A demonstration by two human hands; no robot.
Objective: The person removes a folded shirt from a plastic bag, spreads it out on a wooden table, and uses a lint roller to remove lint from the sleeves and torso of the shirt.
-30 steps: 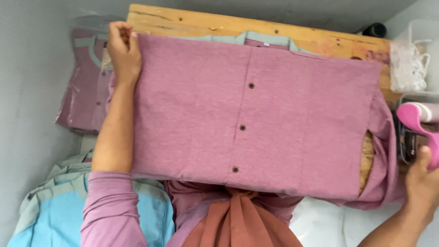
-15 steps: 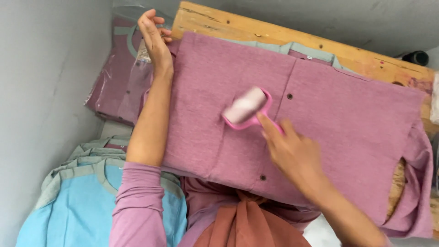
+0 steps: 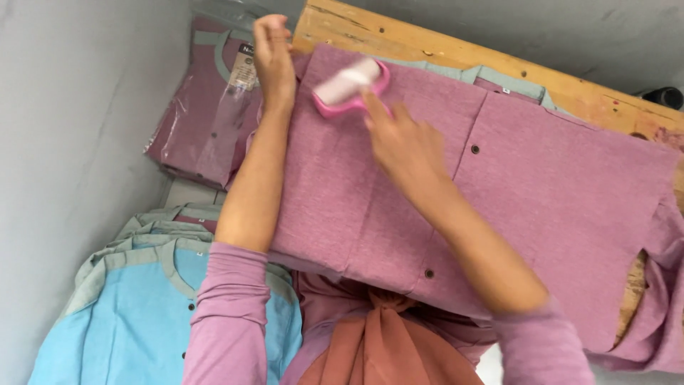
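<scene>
The right hand (image 3: 402, 139) is closed on the handle of a pink lint roller (image 3: 350, 85), with the index finger stretched along it; the pale roll lies on the mauve shirt (image 3: 499, 207), near its far left corner. The left hand (image 3: 274, 60) pinches that same corner of the shirt between narrow fingers, just beside the roller; its forearm lies along the left edge of the cloth. The shirt is spread flat on a wooden surface (image 3: 427, 46), its dark buttons in a row down the middle and a grey-green collar at the far side. Left of the surface, a clear plastic bag (image 3: 206, 121) contains a folded mauve shirt; nearer the person lies a stack of light blue shirts (image 3: 135, 314) with grey-green collars.
</scene>
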